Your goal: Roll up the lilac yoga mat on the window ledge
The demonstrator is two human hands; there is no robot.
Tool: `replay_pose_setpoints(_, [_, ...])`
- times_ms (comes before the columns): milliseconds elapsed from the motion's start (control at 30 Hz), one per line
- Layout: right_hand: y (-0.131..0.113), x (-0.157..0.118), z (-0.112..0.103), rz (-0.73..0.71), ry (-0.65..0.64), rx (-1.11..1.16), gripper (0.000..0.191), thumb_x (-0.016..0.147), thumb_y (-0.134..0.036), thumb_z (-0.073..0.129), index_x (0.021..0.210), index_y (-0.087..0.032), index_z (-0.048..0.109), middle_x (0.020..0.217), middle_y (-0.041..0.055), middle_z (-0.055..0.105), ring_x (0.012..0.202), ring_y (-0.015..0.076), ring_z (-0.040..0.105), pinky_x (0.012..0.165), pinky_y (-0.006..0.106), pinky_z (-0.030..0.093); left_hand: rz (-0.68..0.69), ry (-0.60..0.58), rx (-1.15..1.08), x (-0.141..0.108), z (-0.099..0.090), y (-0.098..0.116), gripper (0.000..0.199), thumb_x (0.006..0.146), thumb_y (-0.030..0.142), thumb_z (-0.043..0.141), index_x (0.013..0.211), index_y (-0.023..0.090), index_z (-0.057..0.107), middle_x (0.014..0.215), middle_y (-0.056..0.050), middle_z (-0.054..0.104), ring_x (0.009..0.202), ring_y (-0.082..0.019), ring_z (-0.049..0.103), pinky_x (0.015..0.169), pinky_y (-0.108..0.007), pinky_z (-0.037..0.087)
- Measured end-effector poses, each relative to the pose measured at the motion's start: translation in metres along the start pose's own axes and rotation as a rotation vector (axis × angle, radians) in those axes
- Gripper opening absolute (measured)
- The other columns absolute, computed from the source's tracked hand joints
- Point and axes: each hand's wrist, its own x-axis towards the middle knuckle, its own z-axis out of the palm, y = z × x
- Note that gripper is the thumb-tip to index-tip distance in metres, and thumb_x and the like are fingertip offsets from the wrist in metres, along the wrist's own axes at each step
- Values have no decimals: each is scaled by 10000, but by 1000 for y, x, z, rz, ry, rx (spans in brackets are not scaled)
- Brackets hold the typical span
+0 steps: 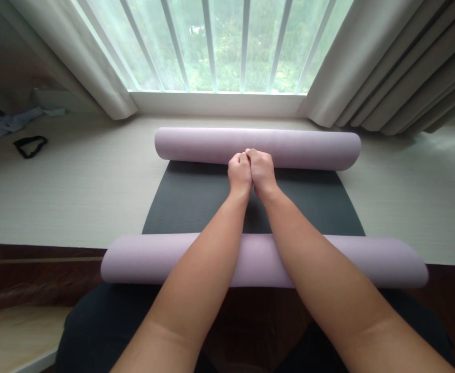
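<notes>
My left hand (240, 171) and my right hand (262, 168) are pressed side by side, closed into fists with the fingers curled in. No object shows between them or sticking out of them. Both arms stretch forward over an exercise mat with its dark grey side (196, 197) facing up in the middle. At the far end the mat curls into a light purple roll (305, 149), just behind my fists in the picture. Its near end forms another purple roll (258, 267), which passes under my forearms. Whether my fists touch the mat, I cannot tell.
The mat lies on a pale window ledge (87, 191). A barred window (219, 46) is at the back, between grey curtains (367, 72). A black strap loop (30, 147) and crumpled grey cloth (13, 123) lie at left. My dark-clothed legs (91, 326) are below the near roll.
</notes>
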Motion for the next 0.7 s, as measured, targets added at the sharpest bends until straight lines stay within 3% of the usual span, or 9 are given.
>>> replay_pose_setpoints(500, [1,-8,-2,23,20,12,269,869,-320,520,652,-183,440,654,-12,443,618,87,384,578,223,345,-23,-21,-21,-9,-3,1,391,1014,164,494,626,188,455,631,8,531,628,-132,485,633,-248,366])
replay_pose_setpoints(700, [-2,-17,-4,5,0,-31,328,881,-400,521,662,-197,388,642,-19,381,605,84,346,562,222,324,-10,-27,-35,-17,-7,5,393,1020,147,479,631,185,443,633,9,523,620,-121,468,608,-240,353])
